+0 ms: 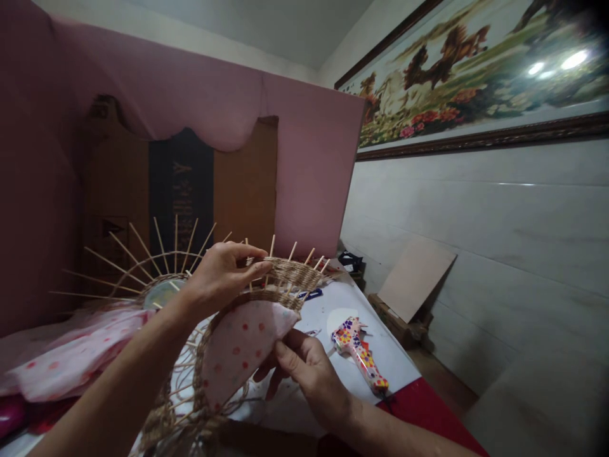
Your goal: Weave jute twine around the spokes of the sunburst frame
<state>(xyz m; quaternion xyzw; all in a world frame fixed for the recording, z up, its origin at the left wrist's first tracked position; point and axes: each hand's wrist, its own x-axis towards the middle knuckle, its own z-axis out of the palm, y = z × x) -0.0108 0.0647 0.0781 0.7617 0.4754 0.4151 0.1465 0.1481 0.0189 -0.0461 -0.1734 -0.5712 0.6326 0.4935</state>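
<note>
A woven straw piece (297,273) with thin wooden sticks standing out of its rim is tilted up above the table. My left hand (228,273) is closed on its upper edge, thumb and fingers pinched together. Set against the weave is a half-round panel (242,346) of white cloth with red dots. My right hand (309,368) grips this panel's lower right corner, thumb in front and some fingers hidden behind. To the right lies a flower-patterned glue gun (359,352), its nozzle over a white pad (340,320).
Behind my left hand stands another ring of sticks (143,254). Dotted cloth (80,349) is heaped at left. A blue tool (311,294) lies on the white tabletop (404,365). Cardboard (247,184) and pink sheeting (314,171) rise behind; a board (419,276) leans on the wall.
</note>
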